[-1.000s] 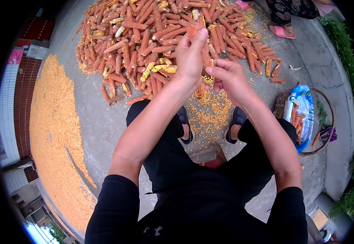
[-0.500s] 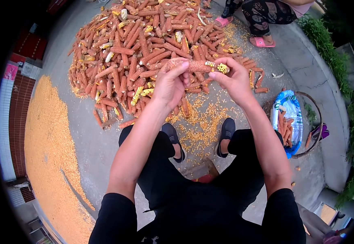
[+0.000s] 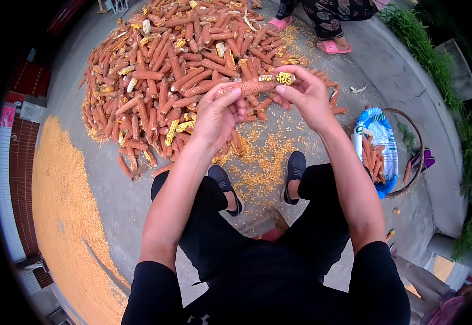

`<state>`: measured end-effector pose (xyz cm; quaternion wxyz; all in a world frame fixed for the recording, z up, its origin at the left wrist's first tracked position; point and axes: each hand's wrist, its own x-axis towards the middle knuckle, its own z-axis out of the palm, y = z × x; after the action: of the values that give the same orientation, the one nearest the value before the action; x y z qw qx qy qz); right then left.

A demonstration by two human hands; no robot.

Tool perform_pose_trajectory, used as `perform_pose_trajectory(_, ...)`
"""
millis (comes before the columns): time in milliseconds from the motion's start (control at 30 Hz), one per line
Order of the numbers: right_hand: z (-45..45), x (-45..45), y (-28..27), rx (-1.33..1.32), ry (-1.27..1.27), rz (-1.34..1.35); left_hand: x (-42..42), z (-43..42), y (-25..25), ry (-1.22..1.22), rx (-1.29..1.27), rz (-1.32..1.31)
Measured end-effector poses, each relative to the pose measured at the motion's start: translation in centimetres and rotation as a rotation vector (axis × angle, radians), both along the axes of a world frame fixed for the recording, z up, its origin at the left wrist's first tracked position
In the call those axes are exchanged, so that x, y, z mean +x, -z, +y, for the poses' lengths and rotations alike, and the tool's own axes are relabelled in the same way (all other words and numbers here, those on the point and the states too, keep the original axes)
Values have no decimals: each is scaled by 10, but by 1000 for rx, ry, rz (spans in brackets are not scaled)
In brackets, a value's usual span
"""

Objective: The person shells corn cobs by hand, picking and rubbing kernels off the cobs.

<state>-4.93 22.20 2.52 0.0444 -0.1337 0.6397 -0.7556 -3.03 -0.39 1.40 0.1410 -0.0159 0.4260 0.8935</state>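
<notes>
A reddish corn cob (image 3: 255,86) is held nearly level between my two hands, above the near edge of a large cob pile (image 3: 165,65). Yellow kernels remain around its right end. My left hand (image 3: 220,112) is closed round the bare left end, thumb on top. My right hand (image 3: 307,97) pinches the kernelled end between thumb and fingers. Loose yellow kernels (image 3: 257,168) lie on the ground beneath, between my shoes.
A wide spread of kernels (image 3: 65,206) covers the ground at left. At right stands a lined basket (image 3: 388,143) with cobs inside. Another person's legs and pink sandals (image 3: 334,47) are beyond the pile; part of another person (image 3: 425,284) shows at lower right.
The cob has turned from steep to nearly level, its kernelled end now up at the right. My hands have moved apart along it. The view has shifted, moving the basket left in frame.
</notes>
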Motion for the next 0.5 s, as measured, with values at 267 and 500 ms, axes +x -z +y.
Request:
perform_pose_trajectory(267,46,20,73,1178,-225,378,-7,-28,20,-50,-1755,570)
perform_pose_trajectory(500,67,30,108,1352,-217,148,2,-12,15,340,-1534,521)
